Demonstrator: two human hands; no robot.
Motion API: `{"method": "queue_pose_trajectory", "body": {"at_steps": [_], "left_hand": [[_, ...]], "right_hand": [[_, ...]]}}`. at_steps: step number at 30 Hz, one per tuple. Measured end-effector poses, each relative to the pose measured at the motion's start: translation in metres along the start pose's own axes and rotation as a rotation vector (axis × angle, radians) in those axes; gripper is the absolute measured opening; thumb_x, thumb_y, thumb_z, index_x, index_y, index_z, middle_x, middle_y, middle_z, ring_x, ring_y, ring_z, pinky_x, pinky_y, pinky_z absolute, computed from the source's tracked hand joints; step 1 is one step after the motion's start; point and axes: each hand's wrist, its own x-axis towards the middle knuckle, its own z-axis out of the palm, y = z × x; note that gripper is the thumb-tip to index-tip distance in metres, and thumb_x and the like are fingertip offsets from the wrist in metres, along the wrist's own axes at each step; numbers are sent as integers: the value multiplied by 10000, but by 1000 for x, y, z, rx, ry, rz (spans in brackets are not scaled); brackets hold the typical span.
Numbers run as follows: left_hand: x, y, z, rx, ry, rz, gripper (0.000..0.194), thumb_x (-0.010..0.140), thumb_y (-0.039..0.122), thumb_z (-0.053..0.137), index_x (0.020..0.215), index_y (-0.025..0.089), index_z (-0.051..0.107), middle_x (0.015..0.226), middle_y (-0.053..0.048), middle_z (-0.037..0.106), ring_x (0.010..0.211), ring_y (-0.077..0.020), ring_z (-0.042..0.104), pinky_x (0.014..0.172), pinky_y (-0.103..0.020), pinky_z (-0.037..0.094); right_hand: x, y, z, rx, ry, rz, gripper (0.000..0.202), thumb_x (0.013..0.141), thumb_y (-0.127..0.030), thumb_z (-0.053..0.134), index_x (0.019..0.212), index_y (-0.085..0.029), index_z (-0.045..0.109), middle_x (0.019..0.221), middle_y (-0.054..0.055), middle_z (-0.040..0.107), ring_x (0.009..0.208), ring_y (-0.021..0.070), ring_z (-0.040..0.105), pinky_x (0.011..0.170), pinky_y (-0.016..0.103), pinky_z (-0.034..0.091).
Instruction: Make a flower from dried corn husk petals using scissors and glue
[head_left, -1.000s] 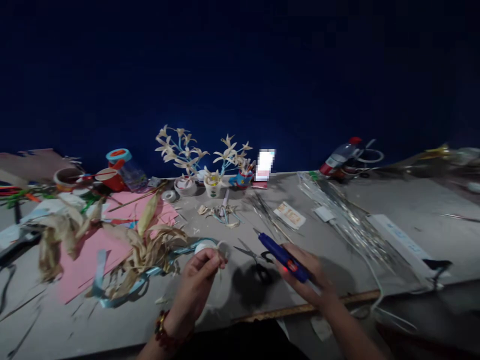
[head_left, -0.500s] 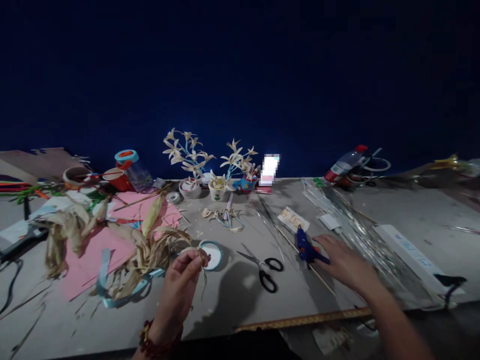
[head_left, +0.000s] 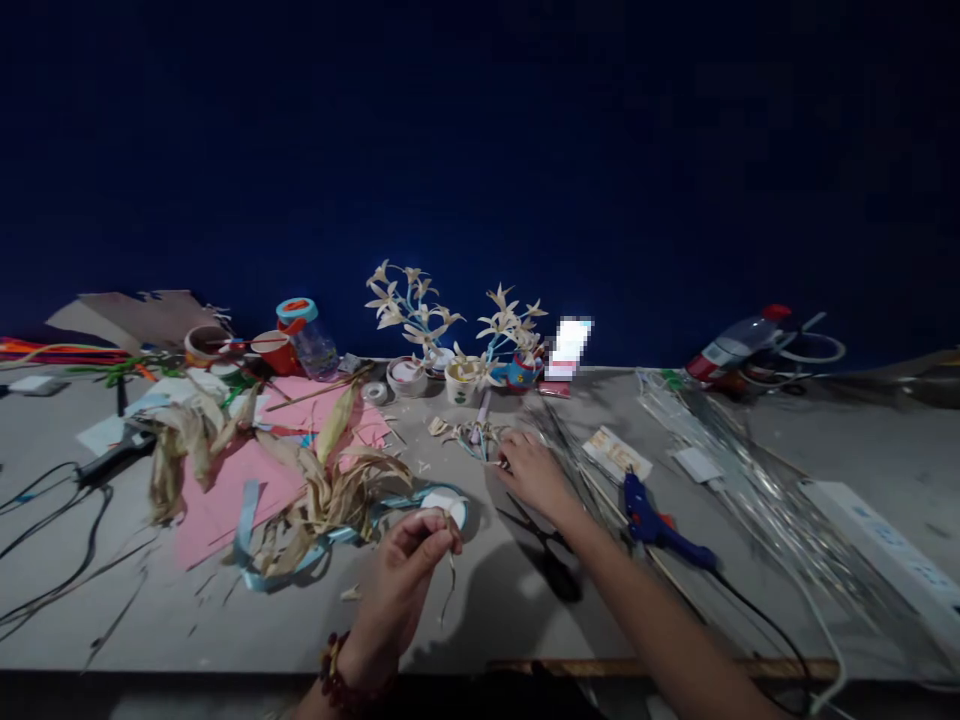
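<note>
My left hand [head_left: 411,572] is closed in a pinch on a piece of dried corn husk, and a thin strip [head_left: 451,590] of it dangles below the fingertips. Just behind that hand lies a roll of blue ribbon [head_left: 453,503]. My right hand [head_left: 536,475] reaches across to the small husk flowers on pale blue stems [head_left: 474,436], its thumb and fingers apart at their right side. Under the right forearm are black-handled scissors [head_left: 559,572], partly shaded. The blue glue gun [head_left: 660,530] rests on the table to the right of that arm.
Dried corn husks [head_left: 330,495] lie over pink paper [head_left: 217,500] at left. Finished husk flowers [head_left: 412,305] stand in small cups [head_left: 463,382] at the back, beside a lit phone [head_left: 570,348]. Wire bundles [head_left: 750,470], a bottle [head_left: 739,345] and a white box [head_left: 885,540] occupy the right.
My right hand has let go of the glue gun, which now lies on the table, and moved left to the small flowers. My left hand keeps its pinch. The view has shifted a little.
</note>
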Motion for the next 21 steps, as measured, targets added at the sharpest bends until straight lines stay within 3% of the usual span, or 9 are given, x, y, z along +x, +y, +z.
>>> {"method": "queue_pose_trajectory", "body": {"at_steps": [4, 14, 21], "left_hand": [[2, -1, -1, -11, 11, -20, 222, 736, 308, 864, 728, 174, 688, 700, -4, 609, 755, -155, 569, 795, -278, 441], [10, -2, 8, -28, 67, -82, 292, 658, 348, 911, 703, 158, 693, 697, -14, 641, 727, -148, 585, 763, -265, 456], [11, -5, 11, -13, 80, -99, 312, 636, 351, 922, 687, 151, 689, 702, -15, 641, 720, -143, 578, 759, -262, 452]], "right_hand": [[0, -4, 3, -7, -7, 9, 110, 926, -156, 617, 863, -197, 698, 977, 85, 681, 946, 244, 603, 848, 345, 453], [-9, 1, -12, 27, 13, -29, 118, 951, -186, 595, 915, -195, 708, 1023, 86, 713, 967, 242, 621, 859, 346, 445], [0, -10, 1, 32, 30, -9, 73, 904, -197, 637, 870, -199, 702, 981, 99, 699, 961, 267, 599, 837, 360, 447]]}}
